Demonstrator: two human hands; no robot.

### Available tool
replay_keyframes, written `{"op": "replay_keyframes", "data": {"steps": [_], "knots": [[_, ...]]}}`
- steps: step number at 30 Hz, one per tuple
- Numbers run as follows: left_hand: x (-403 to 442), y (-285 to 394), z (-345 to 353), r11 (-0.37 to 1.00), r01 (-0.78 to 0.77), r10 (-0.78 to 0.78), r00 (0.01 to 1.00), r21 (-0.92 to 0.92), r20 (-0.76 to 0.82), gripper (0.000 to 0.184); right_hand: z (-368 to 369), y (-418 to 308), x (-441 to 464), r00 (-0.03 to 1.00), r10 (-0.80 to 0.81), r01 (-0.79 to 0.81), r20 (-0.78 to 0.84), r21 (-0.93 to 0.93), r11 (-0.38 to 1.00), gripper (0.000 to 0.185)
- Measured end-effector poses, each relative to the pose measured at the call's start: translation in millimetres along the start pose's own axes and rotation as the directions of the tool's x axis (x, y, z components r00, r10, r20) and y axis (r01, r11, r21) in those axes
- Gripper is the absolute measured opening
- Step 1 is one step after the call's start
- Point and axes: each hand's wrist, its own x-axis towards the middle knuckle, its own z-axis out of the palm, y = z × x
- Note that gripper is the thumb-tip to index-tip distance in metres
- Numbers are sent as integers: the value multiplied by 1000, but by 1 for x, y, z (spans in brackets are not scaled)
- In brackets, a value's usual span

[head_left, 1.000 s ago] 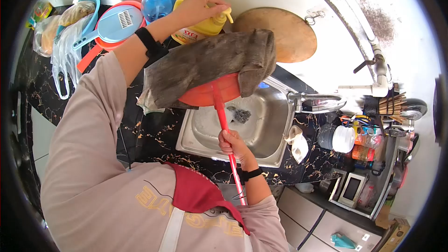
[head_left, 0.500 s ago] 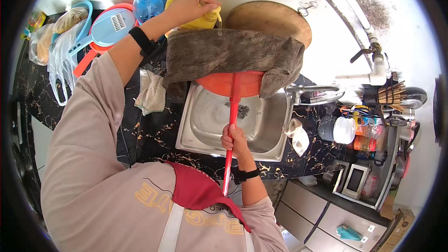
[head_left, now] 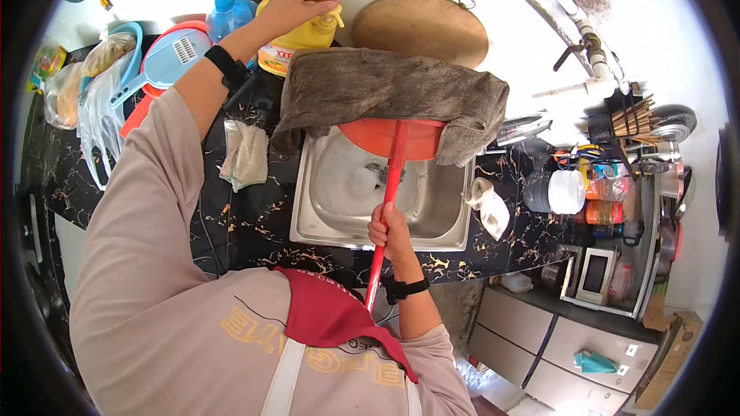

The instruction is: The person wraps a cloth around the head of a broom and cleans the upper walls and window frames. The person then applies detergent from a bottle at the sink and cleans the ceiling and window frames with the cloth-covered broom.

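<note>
The right hand had its fingers clenched round a red pole; a dark cloth draped its head above the sink. The left hand lay unclenched on the yellow bottle, its red label writing unclear.
</note>
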Motion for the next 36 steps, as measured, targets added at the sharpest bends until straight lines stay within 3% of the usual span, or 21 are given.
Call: {"op": "replay_keyframes", "data": {"steps": [4, 10, 12, 16, 18, 19, 21, 22, 24, 29, 30, 33, 34, 35, 36], "knots": [[-2, 8, -3, 999, 7, -8, 1000, 48, 14, 30, 4, 1, -4, 999, -33, 32, 13, 21, 999, 43], [3, 0, -9, 998, -43, 48, 992, -44, 119, 27, 10, 3, -9, 997, -72, 73, -15, 26, 997, 42], [3, 2, -9, 992, -86, 67, 980, 96, 188, 28, 15, 5, -13, 996, -79, 80, -29, 27, 996, 42], [-1, 6, -10, 991, -31, -3, 967, 129, 255, 27, 22, 6, -17, 997, -76, 76, -19, 22, 997, 42], [-5, 2, -8, 957, -225, 193, 965, 184, 177, 29, 23, 9, -19, 998, -68, 68, -4, 22, 997, 41], [-9, 5, -7, 956, -231, 198, 963, 179, 184, 29, 23, 12, -20, 999, -50, 50, 4, 20, 999, 41], [-16, 13, -5, 957, -101, 90, 995, -274, -51, 32, 22, 21, -26, 999, -37, 37, 2, 23, 999, 41], [-19, 14, -8, 955, -104, 95, 994, -279, -46, 32, 21, 26, -28, 999, -30, 30, 17, 33, 999, 42], [-25, 13, -23, 993, -104, 85, 953, -52, -290, 32, 22, 36, -34, 999, -29, 27, 38, 49, 998, 42], [-88, 69, -48, 989, -73, 26, 942, -128, -333, 27, 21, 62, -71, 994, -58, 49, 96, 96, 994, 43], [-108, 106, -51, 970, 42, -119, 942, -239, -315, 25, 23, 66, -80, 993, -73, 67, 92, 60, 996, 44], [-155, 145, -62, 954, -32, -24, 983, -300, -181, 23, 29, 76, -115, 987, -151, 150, 46, 27, 988, 45], [-170, 162, -67, 968, -40, 26, 998, -248, -59, 20, 33, 78, -129, 984, -171, 171, 54, 0, 985, 44], [-184, 183, -66, 947, -63, 90, 993, -314, 74, 19, 33, 83, -144, 979, -197, 198, 49, -25, 980, 44], [-202, 202, -66, 952, -1, 71, 974, -307, 215, 22, 32, 92, -157, 965, -254, 255, 61, -12, 967, 44]]}}
